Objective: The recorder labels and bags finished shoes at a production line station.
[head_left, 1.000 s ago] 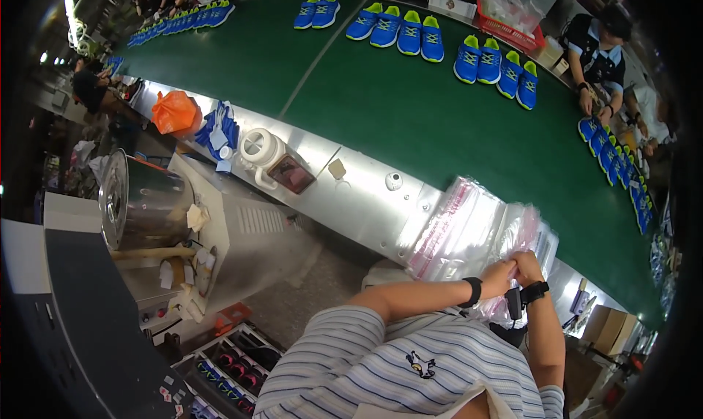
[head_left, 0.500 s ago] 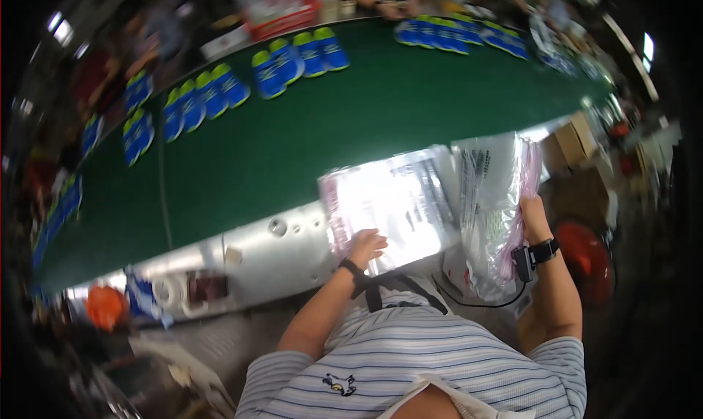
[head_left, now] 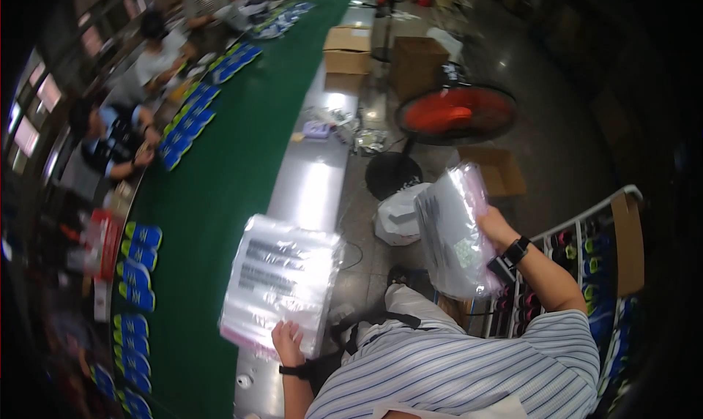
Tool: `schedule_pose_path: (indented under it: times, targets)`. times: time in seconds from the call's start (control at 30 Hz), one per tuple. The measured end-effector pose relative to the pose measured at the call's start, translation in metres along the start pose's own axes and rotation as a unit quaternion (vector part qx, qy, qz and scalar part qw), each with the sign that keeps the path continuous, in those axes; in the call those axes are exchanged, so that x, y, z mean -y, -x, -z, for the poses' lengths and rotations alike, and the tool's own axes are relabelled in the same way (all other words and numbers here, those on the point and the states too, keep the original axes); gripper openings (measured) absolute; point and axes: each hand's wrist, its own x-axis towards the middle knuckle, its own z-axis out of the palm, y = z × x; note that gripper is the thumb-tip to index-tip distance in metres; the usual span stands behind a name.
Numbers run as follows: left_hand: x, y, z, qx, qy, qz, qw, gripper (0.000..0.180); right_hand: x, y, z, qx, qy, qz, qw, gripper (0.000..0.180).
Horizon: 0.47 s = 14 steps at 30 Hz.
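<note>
My right hand (head_left: 498, 230) is closed on the edge of a sheaf of clear plastic bags (head_left: 448, 232) with a pinkish border. The sheaf is held up off the metal ledge, over the floor. My left hand (head_left: 288, 341) rests with its fingers apart on another pile of clear plastic bags (head_left: 282, 272). That pile shows dark print and a pink lower edge, and it lies across the metal ledge (head_left: 300, 177) and the green belt's side. My right fingertips are partly hidden by the bags.
Blue and lime shoe pieces (head_left: 137, 283) line the far side of the green belt (head_left: 220, 192), where people sit working. A red fan (head_left: 455, 115), an open cardboard box (head_left: 494, 171) and a white sack (head_left: 399, 215) stand on the floor. A shoe rack (head_left: 586, 251) is at my right.
My view has swung to the right, bringing the fan and rack into sight. The sheaf in my right hand has come away from the pile, while my left hand stays at the pile.
</note>
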Motion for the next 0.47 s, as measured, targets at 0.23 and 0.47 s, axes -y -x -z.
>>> schedule_pose_path:
  times: [0.23,0.47]
  targets:
    - [-0.004,-0.016,-0.111,0.046,-0.123,-0.010,0.991,0.039,-0.161,-0.039,0.071,-0.059,0.133,-0.093,0.985,0.030]
    - [-0.007,-0.041,-0.279,0.182,-0.178,0.081,0.964,0.038,-0.246,-0.053,0.118,-0.069,0.093,-0.119,0.986,0.030]
